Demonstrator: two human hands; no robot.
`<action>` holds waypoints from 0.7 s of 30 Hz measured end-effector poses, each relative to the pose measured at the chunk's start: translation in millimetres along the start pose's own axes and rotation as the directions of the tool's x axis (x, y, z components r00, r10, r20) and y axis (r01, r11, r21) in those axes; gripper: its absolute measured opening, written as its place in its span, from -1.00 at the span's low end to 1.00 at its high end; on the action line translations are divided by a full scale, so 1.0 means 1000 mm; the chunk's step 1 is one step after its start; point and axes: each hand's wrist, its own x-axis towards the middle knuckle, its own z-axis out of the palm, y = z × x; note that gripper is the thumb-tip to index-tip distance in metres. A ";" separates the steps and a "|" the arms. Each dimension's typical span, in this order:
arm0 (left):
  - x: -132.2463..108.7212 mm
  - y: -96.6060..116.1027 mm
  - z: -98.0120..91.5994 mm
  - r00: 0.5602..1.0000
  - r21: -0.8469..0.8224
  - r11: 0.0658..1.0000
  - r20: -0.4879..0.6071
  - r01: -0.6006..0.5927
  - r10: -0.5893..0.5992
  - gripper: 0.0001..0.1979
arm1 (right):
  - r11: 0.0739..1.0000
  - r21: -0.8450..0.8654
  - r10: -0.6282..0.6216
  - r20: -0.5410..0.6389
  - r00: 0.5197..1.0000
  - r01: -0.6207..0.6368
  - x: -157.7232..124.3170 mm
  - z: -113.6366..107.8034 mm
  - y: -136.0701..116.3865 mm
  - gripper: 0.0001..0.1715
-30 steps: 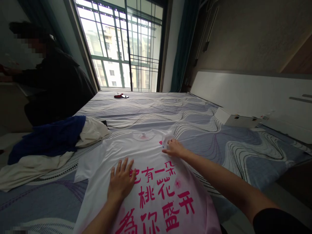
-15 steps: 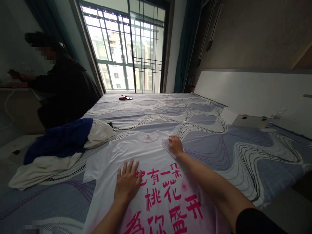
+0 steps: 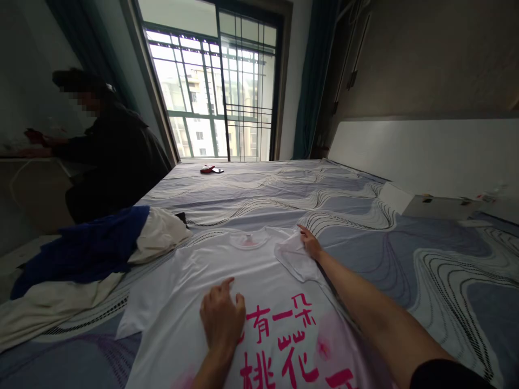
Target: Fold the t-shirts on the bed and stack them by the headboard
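Observation:
A white T-shirt with pink brush-like characters and pink blotches lies spread on the bed, collar pointing away from me. Its right-hand sleeve is folded inward over the body; the other sleeve lies stretched out to the left. My right hand rests at the folded sleeve's outer edge by the shoulder, index finger extended. Over the shirt's middle is my left hand, fingers loosely bent and thumb apart, with nothing in it. Whether it touches the fabric is unclear.
Blue and cream clothes are heaped at the left. A red object with a phone-like item lies near the bed's far end. A white box stands at right by the headboard. A person in dark clothing sits at far left.
My right hand has let go of the sleeve, which now lies folded inward, and has shifted to its outer edge. My left hand's flat, spread fingers have bent. The view has moved slightly.

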 end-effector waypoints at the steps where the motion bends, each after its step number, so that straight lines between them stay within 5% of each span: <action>1: 0.004 0.020 0.012 0.999 -0.097 0.995 -0.022 0.030 -0.032 -0.68 | 0.999 0.029 -0.037 0.005 0.999 0.036 0.007 0.000 0.004 -0.32; 4: 0.008 0.079 0.050 1.000 -0.287 0.958 -0.008 -0.021 0.020 -0.71 | 0.983 0.091 -0.163 0.054 0.985 0.158 0.032 -0.001 0.015 -0.36; 7: 0.002 0.112 0.077 0.995 -0.244 0.966 0.028 -0.089 0.099 -0.57 | 0.968 0.122 -0.233 0.126 0.964 0.218 0.054 -0.003 0.026 -0.45; 14: -0.009 0.110 0.095 0.983 -0.268 0.946 -0.023 -0.182 0.182 -0.58 | 0.909 0.280 -0.359 0.146 0.922 0.309 0.074 -0.006 0.038 -0.73; 18: -0.009 0.112 0.098 0.976 -0.252 0.946 0.029 -0.202 0.216 -0.64 | 0.816 0.462 -0.432 0.084 0.898 0.349 0.072 -0.009 0.034 -0.65; 21: -0.011 0.115 0.098 0.972 -0.247 0.950 0.080 -0.193 0.219 -0.72 | 0.776 0.572 -0.416 0.145 0.898 0.267 0.070 -0.010 0.029 -0.58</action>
